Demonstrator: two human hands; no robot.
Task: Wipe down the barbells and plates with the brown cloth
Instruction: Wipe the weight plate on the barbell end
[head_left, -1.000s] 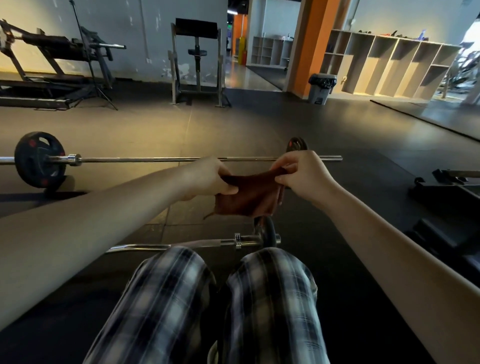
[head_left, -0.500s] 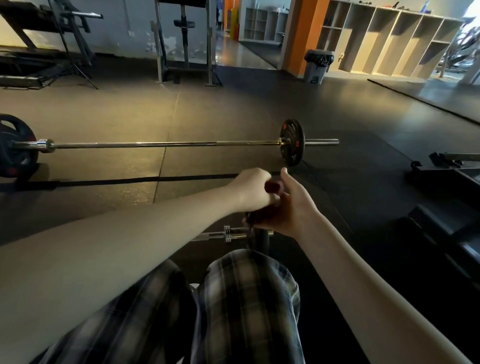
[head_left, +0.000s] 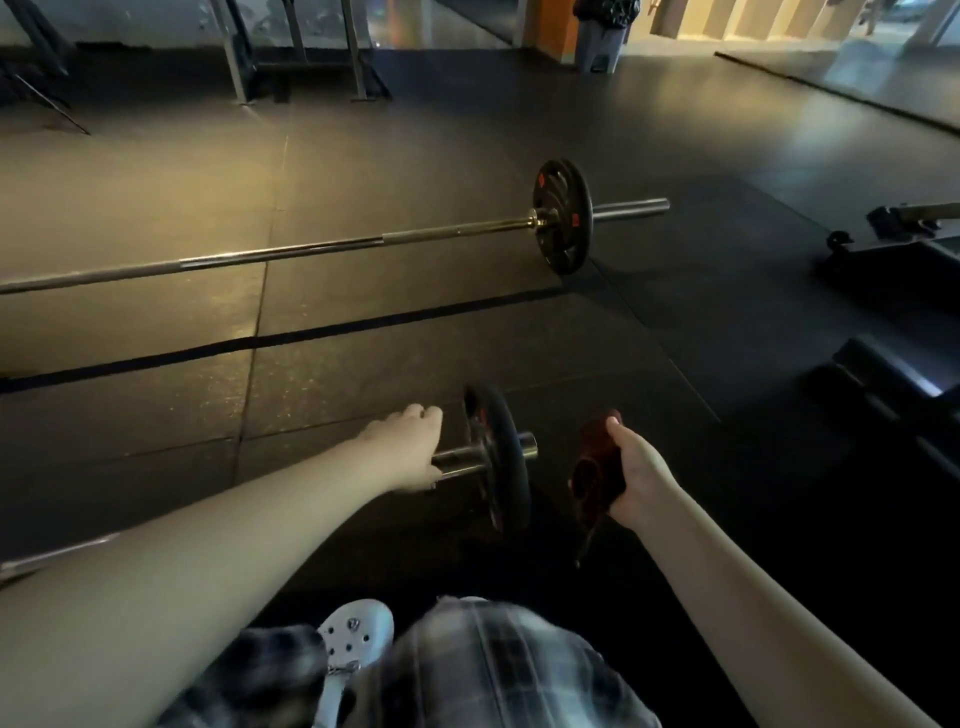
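Landmark: near plate (head_left: 498, 457), black, stood on edge on the near barbell (head_left: 460, 458). Just left of it, the bar is wrapped by the curled fingers of the left hand (head_left: 410, 447). To its right and clear of it, the brown cloth (head_left: 595, 467) is held bunched in the right hand (head_left: 641, 475), whose fingers are closed about it. Beyond it, the far barbell (head_left: 363, 241) is laid on the floor, untouched.

Dark rubber mats (head_left: 415, 130) are covering the floor, warm light pooling at the left. A metal rack (head_left: 236, 62) is standing by the far wall (head_left: 130, 21), a grey bin (head_left: 601, 39) is sitting beside an orange pillar (head_left: 553, 28), and a black machine base (head_left: 893, 236) is lying at the right.
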